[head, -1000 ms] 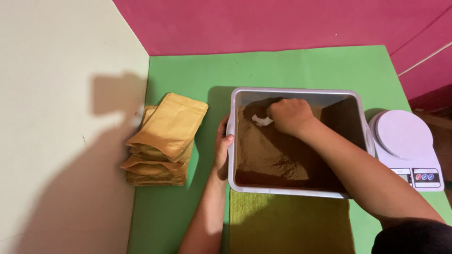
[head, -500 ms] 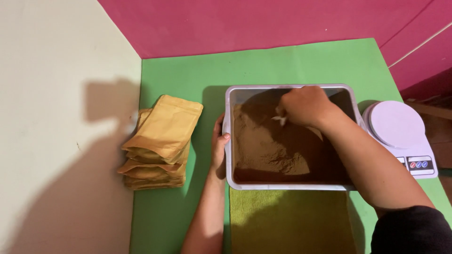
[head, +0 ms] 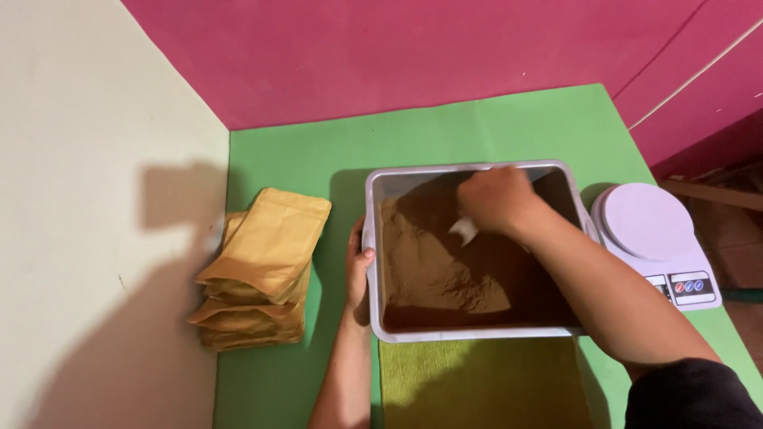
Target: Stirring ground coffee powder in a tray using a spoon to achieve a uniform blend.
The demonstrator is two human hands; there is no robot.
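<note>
right hand curled around a small white scoop, low in the brown powder filling the grey tub. left hand clamped on tub's rim. risks spilling powder onto green mat if overloaded or jerked.

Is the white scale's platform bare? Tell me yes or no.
Yes, the round platform of the white scale carries nothing; it sits right of the grey tub of brown powder.
</note>
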